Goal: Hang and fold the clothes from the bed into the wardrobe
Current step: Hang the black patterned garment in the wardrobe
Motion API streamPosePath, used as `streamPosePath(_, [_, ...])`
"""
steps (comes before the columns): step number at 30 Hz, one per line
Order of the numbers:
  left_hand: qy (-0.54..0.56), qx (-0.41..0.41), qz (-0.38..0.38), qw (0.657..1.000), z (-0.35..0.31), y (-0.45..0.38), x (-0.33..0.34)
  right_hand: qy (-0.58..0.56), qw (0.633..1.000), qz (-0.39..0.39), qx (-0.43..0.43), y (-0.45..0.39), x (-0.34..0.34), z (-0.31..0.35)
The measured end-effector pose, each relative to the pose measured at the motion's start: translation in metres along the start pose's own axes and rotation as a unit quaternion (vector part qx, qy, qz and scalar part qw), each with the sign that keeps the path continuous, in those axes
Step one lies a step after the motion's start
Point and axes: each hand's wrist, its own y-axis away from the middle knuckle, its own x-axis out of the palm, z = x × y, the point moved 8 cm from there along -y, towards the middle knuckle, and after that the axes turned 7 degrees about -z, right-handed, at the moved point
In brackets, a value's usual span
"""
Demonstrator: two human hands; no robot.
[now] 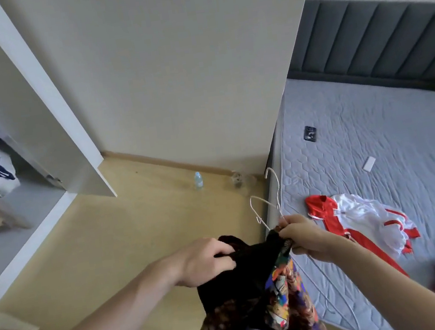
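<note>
1. The black garment hangs low centre, above the floor, just left of the bed.
2. The left hand, at its 9 o'clock, grips its edge with curled fingers.
3. The right hand, at its 2 o'clock, pinches two wire hangers and the patterned cloth.

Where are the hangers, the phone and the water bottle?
hangers (274, 196): head view, on the white wire hook above the right hand.
phone (310, 133): head view, middle of its dark back, lying on the mattress.
water bottle (198, 181): head view, on its clear body, standing on the floor by the wall.
</note>
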Motion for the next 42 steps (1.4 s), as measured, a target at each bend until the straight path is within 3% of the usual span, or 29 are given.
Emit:
streamPosePath(3, [0.069, -0.155, 0.033, 0.985, 0.057, -0.010, 0.017, -0.076, 0.997, -0.004, -0.002, 0.010, 0.007, -0.006])
streamPosePath(7, [-0.079, -0.206, 0.037, 0.975, 0.109, -0.023, 0.037, -0.104, 0.994, -0.009, -0.018, 0.020, 0.013, -0.010])
streamPosePath(9, [-0.145, -0.193, -0.078, 0.967, 0.114, -0.032, 0.032, -0.133, 0.991, -0.018, -0.027, 0.028, 0.010, -0.008])
streamPosePath(11, [-0.203, -0.189, -0.209, 0.938, 0.116, -0.032, 0.017, -0.156, 0.986, -0.035, -0.035, 0.034, 0.002, -0.004])
streamPosePath(13, [-0.197, -0.219, -0.256, 0.921, 0.134, -0.029, 0.009, -0.163, 0.984, -0.056, -0.049, 0.038, -0.012, -0.001])
streamPosePath(15, [-0.107, -0.263, -0.249, 0.926, 0.155, -0.028, 0.003, -0.153, 0.984, -0.070, -0.065, 0.040, -0.029, 0.000])
streamPosePath(17, [0.083, -0.279, -0.229, 0.929, 0.162, -0.029, -0.001, -0.117, 0.986, -0.083, -0.089, 0.042, -0.046, 0.004])
streamPosePath(20, [0.312, -0.252, -0.212, 0.891, 0.127, -0.031, -0.019, -0.042, 0.986, -0.114, -0.115, 0.041, -0.072, 0.010])
streamPosePath(24, [0.450, -0.205, -0.249, 0.833, 0.066, -0.033, -0.062, 0.064, 0.973, -0.162, -0.153, 0.042, -0.097, 0.031])
streamPosePath(28, [0.423, -0.170, -0.252, 0.854, 0.021, -0.041, -0.102, 0.187, 0.931, -0.223, -0.221, 0.051, -0.113, 0.064])
streamPosePath(32, [0.378, -0.168, -0.277, 0.867, 0.009, -0.046, -0.137, 0.166, 0.921, -0.213, -0.279, 0.066, -0.107, 0.096])
streamPosePath(38, [0.324, -0.207, -0.331, 0.862, 0.027, -0.053, -0.163, 0.105, 0.910, -0.202, -0.347, 0.091, -0.108, 0.132])
streamPosePath(42, [0.273, -0.185, -0.355, 0.875, 0.031, -0.058, -0.173, 0.134, 0.905, -0.175, -0.364, 0.098, -0.104, 0.143])
